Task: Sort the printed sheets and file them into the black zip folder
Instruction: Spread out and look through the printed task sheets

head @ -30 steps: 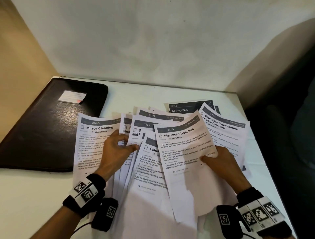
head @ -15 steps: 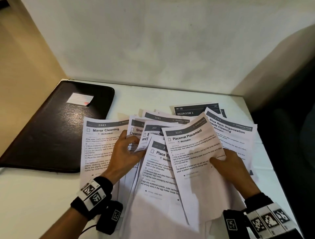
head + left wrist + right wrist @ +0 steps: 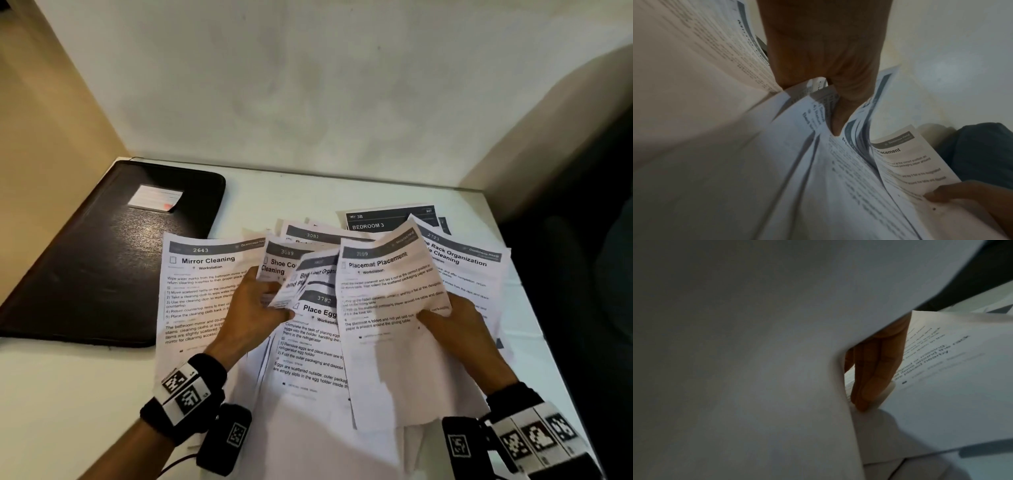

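The right thumb (image 3: 432,317) is pressing down on the lower right edge of the "Placemat Placement" sheet (image 3: 387,308), while the fingers (image 3: 875,369) beneath are lying straight and close together against its underside, so the right hand (image 3: 459,332) is pinching that sheet and holding it lifted and curled above the others. The left fingers (image 3: 270,291) are curling into the middle of the fan of papers, the left thumb (image 3: 840,113) is pushing between the layers, and the left hand (image 3: 246,308) is gripping a small buckled sheet (image 3: 305,281) whose heading is too crumpled to read in full. Under and around both hands the printed sheets (image 3: 308,359) are lying spread in an overlapping fan on the white table (image 3: 68,394): "Mirror Cleaning" (image 3: 195,291) at the left, "Place Egg" (image 3: 308,342) in the middle, a shoe rack sheet (image 3: 469,267) at the right, and a dark-headed "BEDROOM 3" sheet (image 3: 383,221) at the far side. The black zip folder (image 3: 102,260) is lying flat and closed at the far left corner of the table, just beside the "Mirror Cleaning" sheet, with a white label (image 3: 156,198) on its cover. Black wristbands carrying square printed markers are sitting on both wrists.
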